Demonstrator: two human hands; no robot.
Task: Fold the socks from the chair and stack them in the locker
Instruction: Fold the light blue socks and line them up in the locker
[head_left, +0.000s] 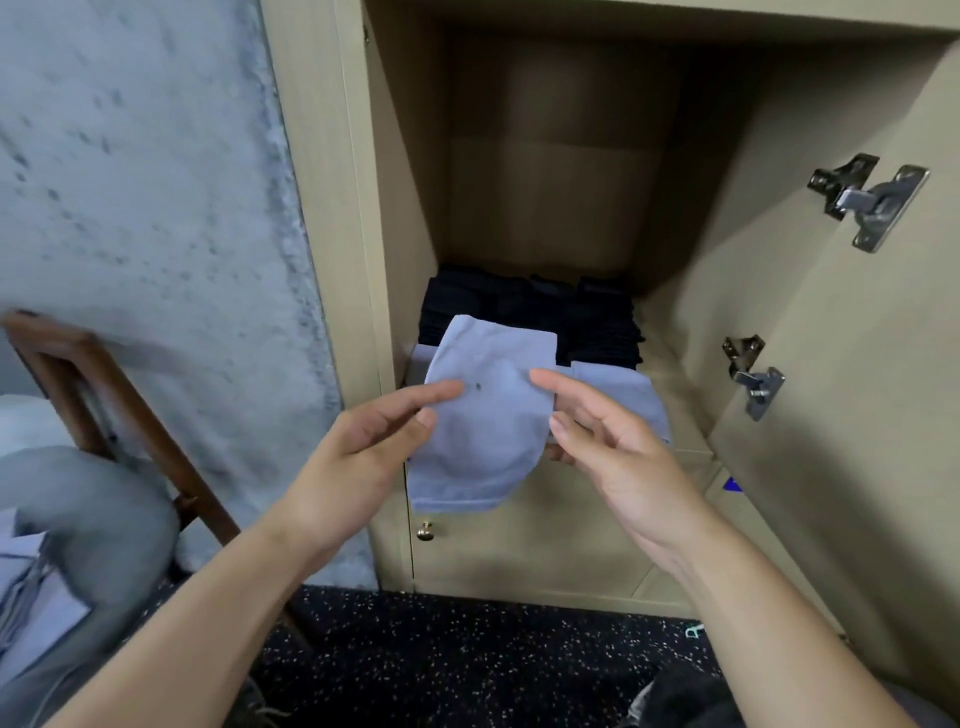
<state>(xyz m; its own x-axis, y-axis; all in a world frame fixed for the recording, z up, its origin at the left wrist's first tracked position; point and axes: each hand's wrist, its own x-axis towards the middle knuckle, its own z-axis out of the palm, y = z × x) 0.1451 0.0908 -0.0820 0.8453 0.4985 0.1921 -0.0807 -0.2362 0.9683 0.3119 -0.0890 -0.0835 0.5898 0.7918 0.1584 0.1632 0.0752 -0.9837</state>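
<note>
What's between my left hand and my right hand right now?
In the head view, the folded light blue sock spans the gap: the left hand pinches its left edge and the right hand holds its right edge.

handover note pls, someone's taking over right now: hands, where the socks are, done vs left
Left hand: pinches the folded blue sock, held in front of the locker opening.
Right hand: fingers spread beside the sock; whether it grips is unclear.
Done: black socks stacked at the back of the shelf, blue socks in front.
Left: place this sock on the stack; more blue fabric lies by the chair, lower left.
</note>
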